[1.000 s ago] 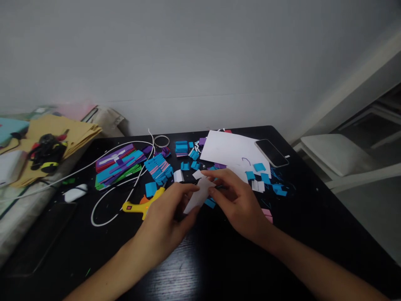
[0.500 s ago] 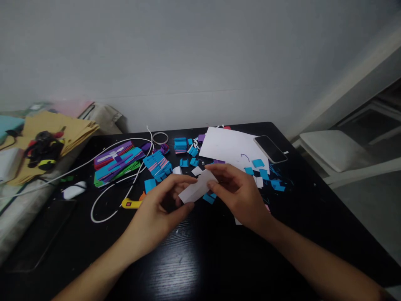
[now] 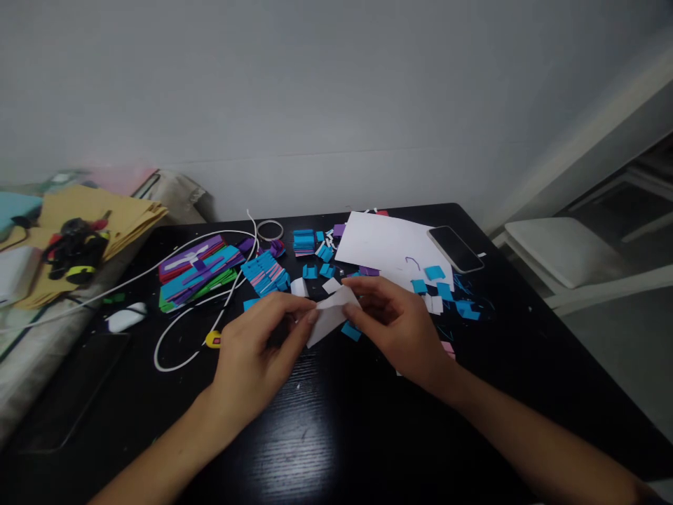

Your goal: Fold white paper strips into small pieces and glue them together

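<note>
A small white paper piece [image 3: 332,315] is held above the black table [image 3: 336,435] between both hands. My left hand [image 3: 268,344] pinches its left edge between thumb and fingers. At the paper's right end, my right hand [image 3: 399,326] grips it with thumb and index finger. Beyond the hands lie cut blue pieces [image 3: 310,271], a strip bundle in blue and pink [image 3: 266,273] and a large white sheet [image 3: 392,242]. A yellow-handled tool [image 3: 213,339] shows partly behind my left hand.
A phone [image 3: 455,249] rests on the sheet's right side. At left are a looping white cable [image 3: 158,351], coloured strips [image 3: 197,270], a white mouse-like object [image 3: 126,318], a dark flat device [image 3: 73,393] and brown envelopes [image 3: 105,210]. A white chair [image 3: 557,245] stands right.
My left thumb has moved up to the paper's left edge, closing against the fingers. The left hand now covers more of the yellow tool. The paper has tilted slightly.
</note>
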